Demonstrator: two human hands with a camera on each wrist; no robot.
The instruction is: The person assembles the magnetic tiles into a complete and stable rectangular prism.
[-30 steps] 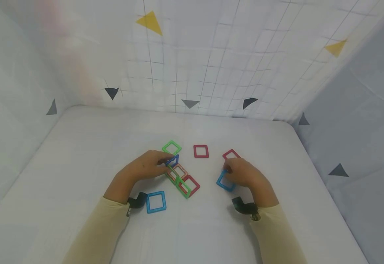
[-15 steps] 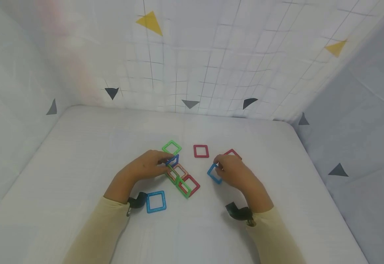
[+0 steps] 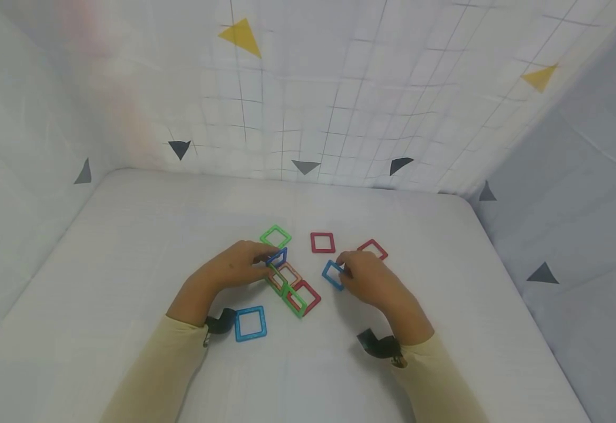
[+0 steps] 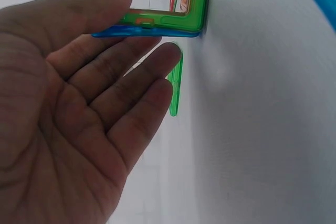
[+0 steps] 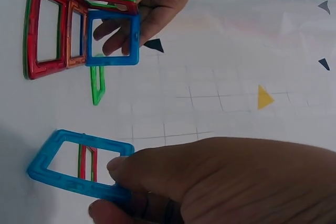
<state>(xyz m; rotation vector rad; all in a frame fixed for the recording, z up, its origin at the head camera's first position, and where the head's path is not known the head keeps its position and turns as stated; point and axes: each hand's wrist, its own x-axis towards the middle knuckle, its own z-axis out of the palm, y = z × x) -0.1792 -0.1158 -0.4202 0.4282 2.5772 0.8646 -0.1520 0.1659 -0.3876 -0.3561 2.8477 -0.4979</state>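
My left hand (image 3: 236, 263) pinches the corner of a small build of square magnetic tiles. Its thumb rests on an upright green tile (image 4: 195, 20), its fingers behind a dark blue tile (image 5: 113, 61) that also stands on edge. A second green tile (image 3: 292, 308) stands at the build's near end. An orange tile (image 3: 294, 271) and a red tile (image 3: 312, 289) make up the rest of it. To the right of the build, my right hand (image 3: 366, 273) holds a light blue tile (image 5: 79, 184) by one edge, tilted, between thumb and fingers.
A loose green tile (image 3: 268, 232) lies behind the build. Two red tiles lie on the white table, one at the back middle (image 3: 322, 251), the other (image 3: 380, 247) behind my right hand. Near my left wrist is another light blue tile (image 3: 251, 336). White sheets surround the table.
My right hand has carried the light blue tile leftward and slightly away, closer to the build, uncovering more of the red tile behind it. My left hand and the build stay put.
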